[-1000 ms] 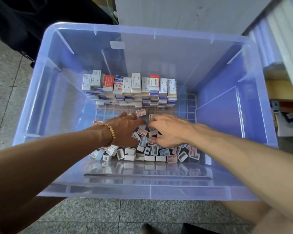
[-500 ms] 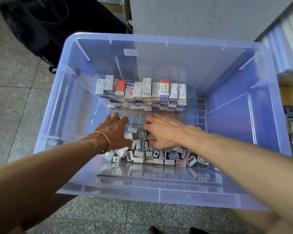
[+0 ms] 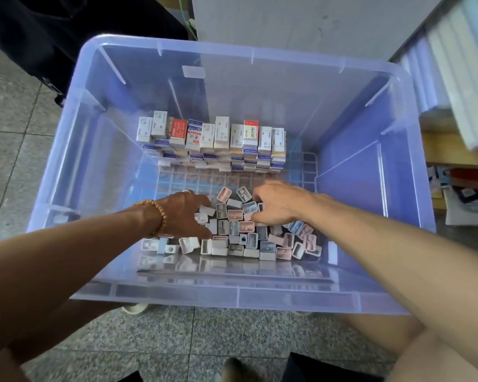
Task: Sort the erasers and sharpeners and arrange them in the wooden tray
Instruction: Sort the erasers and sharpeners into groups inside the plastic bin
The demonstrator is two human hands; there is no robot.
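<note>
A clear bluish plastic bin (image 3: pixel 232 55) stands on the floor. Boxed erasers (image 3: pixel 213 139) are stacked in neat rows against its far side. A loose pile of small pink, blue and white sharpeners (image 3: pixel 246 241) lies along its near side. My left hand (image 3: pixel 182 213), with a bead bracelet on the wrist, rests on the left part of the pile with its fingers spread. My right hand (image 3: pixel 279 202) lies on the right part, fingers bent loosely over several sharpeners. The sharpeners under both palms are hidden.
A black bag (image 3: pixel 53 37) sits on the tiled floor beyond the bin's far left corner. A grey cabinet side (image 3: pixel 287 17) rises behind the bin. At the right stand shelves with papers (image 3: pixel 458 188) and stacked pale sheets (image 3: pixel 458 73). A shoe (image 3: pixel 232 368) shows below.
My hands have drawn apart and back toward the near side, uncovering sharpeners between them. The pile looks more bunched together. The view has shifted, so the bin sits lower in the frame.
</note>
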